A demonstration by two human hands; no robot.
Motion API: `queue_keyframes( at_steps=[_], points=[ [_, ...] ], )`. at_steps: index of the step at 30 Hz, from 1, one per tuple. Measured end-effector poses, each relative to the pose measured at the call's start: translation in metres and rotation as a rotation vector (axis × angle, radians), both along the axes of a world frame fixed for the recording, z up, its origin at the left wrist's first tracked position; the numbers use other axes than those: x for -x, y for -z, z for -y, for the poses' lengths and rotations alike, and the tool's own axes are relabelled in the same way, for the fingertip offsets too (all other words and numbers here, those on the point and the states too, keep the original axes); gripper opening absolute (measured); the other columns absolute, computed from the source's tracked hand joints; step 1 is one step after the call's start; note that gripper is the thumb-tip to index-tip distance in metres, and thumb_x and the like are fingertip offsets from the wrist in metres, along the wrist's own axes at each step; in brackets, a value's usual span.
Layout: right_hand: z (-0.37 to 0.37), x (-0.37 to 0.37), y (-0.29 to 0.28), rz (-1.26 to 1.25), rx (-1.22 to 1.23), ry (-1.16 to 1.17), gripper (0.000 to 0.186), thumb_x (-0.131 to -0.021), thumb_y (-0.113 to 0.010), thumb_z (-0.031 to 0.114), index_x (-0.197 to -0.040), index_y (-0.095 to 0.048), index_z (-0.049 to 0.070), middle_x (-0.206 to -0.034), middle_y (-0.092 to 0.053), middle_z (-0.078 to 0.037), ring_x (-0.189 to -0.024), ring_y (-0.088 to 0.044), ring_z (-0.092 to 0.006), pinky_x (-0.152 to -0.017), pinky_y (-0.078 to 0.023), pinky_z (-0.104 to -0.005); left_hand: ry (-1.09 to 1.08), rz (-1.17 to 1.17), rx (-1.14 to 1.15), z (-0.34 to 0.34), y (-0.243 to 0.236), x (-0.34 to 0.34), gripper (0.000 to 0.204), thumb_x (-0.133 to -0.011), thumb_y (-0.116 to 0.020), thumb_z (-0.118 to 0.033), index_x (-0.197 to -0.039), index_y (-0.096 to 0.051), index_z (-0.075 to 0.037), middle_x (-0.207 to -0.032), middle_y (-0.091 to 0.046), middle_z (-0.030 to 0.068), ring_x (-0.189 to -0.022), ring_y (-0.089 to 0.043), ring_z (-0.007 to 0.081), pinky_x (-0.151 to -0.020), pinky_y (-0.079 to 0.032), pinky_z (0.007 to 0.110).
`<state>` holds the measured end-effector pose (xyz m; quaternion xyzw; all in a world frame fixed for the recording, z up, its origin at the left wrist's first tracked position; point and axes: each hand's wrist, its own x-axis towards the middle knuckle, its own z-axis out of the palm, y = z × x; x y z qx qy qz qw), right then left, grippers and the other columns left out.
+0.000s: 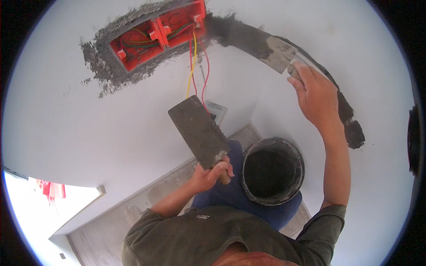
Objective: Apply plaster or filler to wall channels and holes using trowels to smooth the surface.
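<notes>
My right hand (316,92) is closed round the handle of a plastering trowel (278,54), whose flat blade lies against a band of dark grey mortar (242,34) on the white wall. Lower down, my left hand (212,176) grips the wooden handle of a second, rectangular trowel (195,128). Its broad face is up and coated with grey mortar. At the upper left, a red double electrical box (160,33) sits in the wall with rough mortar around it. Red and yellow wires (194,66) hang out of the box.
A black bucket (303,170) with dark contents stands by my knees. Behind the left trowel, a small pale-framed fitting (216,111) shows on the wall near the corner. The floor (102,230) is dusty and smeared. Daylight and red cloth (54,189) appear at the far left.
</notes>
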<state>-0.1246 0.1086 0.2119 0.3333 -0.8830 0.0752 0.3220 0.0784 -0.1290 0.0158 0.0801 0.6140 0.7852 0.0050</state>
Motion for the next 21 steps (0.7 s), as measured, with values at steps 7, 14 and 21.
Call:
queue_keyframes(
  at_steps=[7, 14, 21],
  points=[
    [-0.013, 0.015, 0.016, -0.020, 0.046, 0.003, 0.034, -0.098, -0.064, 0.030, -0.124, -0.061, 0.008, -0.104, -0.070, -0.014, -0.092, -0.069, -0.0372, -0.076, -0.056, -0.0476, 0.048, 0.043, 0.016, -0.008, 0.002, 0.008, 0.022, -0.108, -0.047, -0.022, -0.100, -0.053, -0.003, -0.086, -0.063, 0.0088, -0.081, -0.065, 0.0190, -0.075, -0.055, 0.036],
    [-0.022, 0.018, 0.033, 0.031, 0.096, 0.076, 0.035, -0.099, -0.063, 0.032, -0.124, -0.062, 0.007, -0.097, -0.071, -0.017, -0.089, -0.068, -0.0405, -0.074, -0.054, -0.0500, 0.204, 0.072, -0.096, -0.045, 0.012, 0.023, 0.025, -0.109, -0.048, -0.028, -0.100, -0.050, -0.005, -0.087, -0.059, 0.0077, -0.076, -0.067, 0.0206, -0.072, -0.057, 0.039],
    [-0.052, 0.007, 0.041, 1.038, 0.724, -0.152, 0.034, -0.102, -0.062, 0.034, -0.119, -0.065, 0.004, -0.074, -0.060, -0.003, -0.062, -0.057, -0.0120, -0.054, -0.045, -0.0272, 0.284, 0.189, -0.352, -0.070, 0.005, 0.077, 0.022, -0.107, -0.054, -0.024, -0.114, -0.044, -0.006, -0.086, -0.056, 0.0059, -0.072, -0.066, 0.0224, -0.065, -0.059, 0.042]
  ],
)
